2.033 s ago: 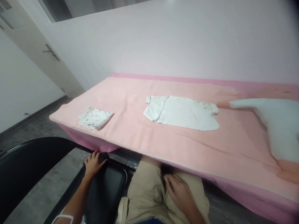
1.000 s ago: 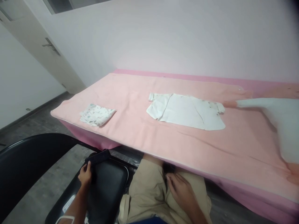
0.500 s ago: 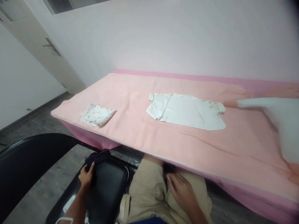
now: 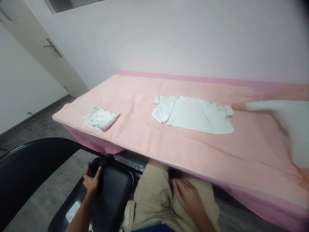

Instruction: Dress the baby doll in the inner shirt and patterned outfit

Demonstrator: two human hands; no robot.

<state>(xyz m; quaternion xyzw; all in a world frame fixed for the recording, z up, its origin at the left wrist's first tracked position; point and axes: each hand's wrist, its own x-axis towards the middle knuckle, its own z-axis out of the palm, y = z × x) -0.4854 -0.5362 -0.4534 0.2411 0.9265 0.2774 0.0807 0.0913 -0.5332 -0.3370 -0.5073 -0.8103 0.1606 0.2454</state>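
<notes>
At the lower left, my left hand (image 4: 92,180) is closed round the edge of a dark smartphone (image 4: 101,162), above the seat of a black chair (image 4: 116,190). My right hand (image 4: 187,193) lies on my thigh with its fingers loosely together and extended, holding nothing. A white baby shirt (image 4: 193,114), short-sleeved and with a small print at one shoulder, is spread out on the pink-covered table (image 4: 135,135). Left of it lies a folded white printed cloth (image 4: 100,119). Neither hand touches these garments.
At the right edge a white-sleeved arm (image 4: 265,105) reaches to the shirt's sleeve; I cannot tell whether it is a person's or a doll's. A white label (image 4: 73,211) is on the chair seat. Behind stand a wall and a door with a handle (image 4: 52,47).
My left hand has shifted slightly to the right with the smartphone, uncovering more of the label on the seat. My right hand and the garments look unchanged.
</notes>
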